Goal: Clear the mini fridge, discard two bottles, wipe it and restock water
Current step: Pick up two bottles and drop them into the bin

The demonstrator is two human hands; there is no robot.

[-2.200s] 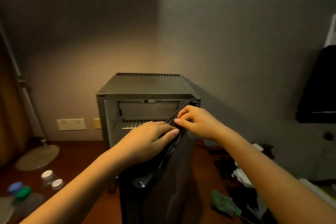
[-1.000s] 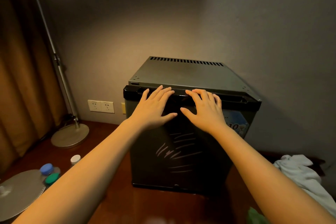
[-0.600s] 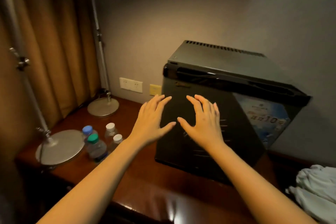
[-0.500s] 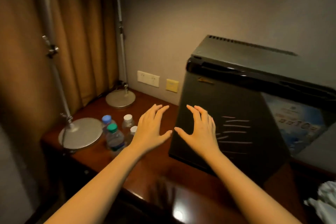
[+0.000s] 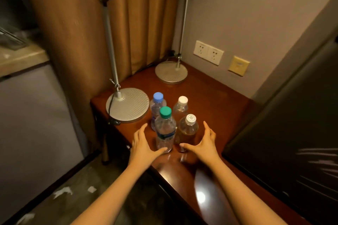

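Several bottles stand together on the wooden table (image 5: 215, 97): a green-capped water bottle (image 5: 164, 129) in front, a blue-capped one (image 5: 157, 106) behind it, a clear white-capped one (image 5: 181, 108), and a white-capped bottle of amber liquid (image 5: 188, 129). My left hand (image 5: 142, 144) is open just left of the green-capped bottle, thumb near its base. To the right of the amber bottle, my right hand (image 5: 203, 144) is spread open too. The black mini fridge (image 5: 292, 133) fills the right side, door shut.
Two round metal lamp bases (image 5: 128, 104) (image 5: 171, 72) with thin poles stand behind the bottles. A brown curtain (image 5: 87, 23) hangs at the left. Wall sockets (image 5: 208, 52) sit on the back wall. The table's front-left edge drops to the floor.
The fridge door went from open to shut, then both hands left it. The view swung left, and my hands now flank the bottles on the table.
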